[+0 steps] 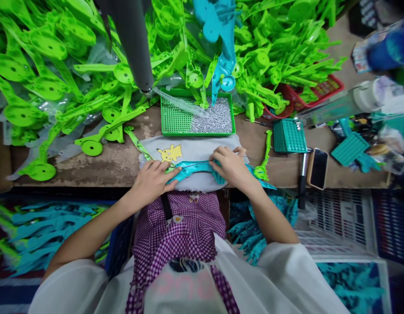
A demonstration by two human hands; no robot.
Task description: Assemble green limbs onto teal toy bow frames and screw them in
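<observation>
A long turquoise plastic part (197, 167) lies across a grey cloth (202, 146) printed with a yellow cartoon figure. My left hand (155, 178) grips its left end, thumb at the near edge and fingers over the top. Farther along, my right hand (230, 168) has its fingers closed on the right portion. The part's tip sticks out beyond my right wrist. A slim green plastic piece (138, 143) slants down to my left fingers; its lower end is hidden there. Another green piece (265, 159) lies right of my right hand.
A power screwdriver (136, 48) hangs above the table. Behind the cloth, a green tray (177, 134) holds small silvery screws. Heaped green parts (45, 83) fill the back. Teal baskets (289, 136), a phone (317, 169) and a clear bottle (339, 104) stand or lie at right.
</observation>
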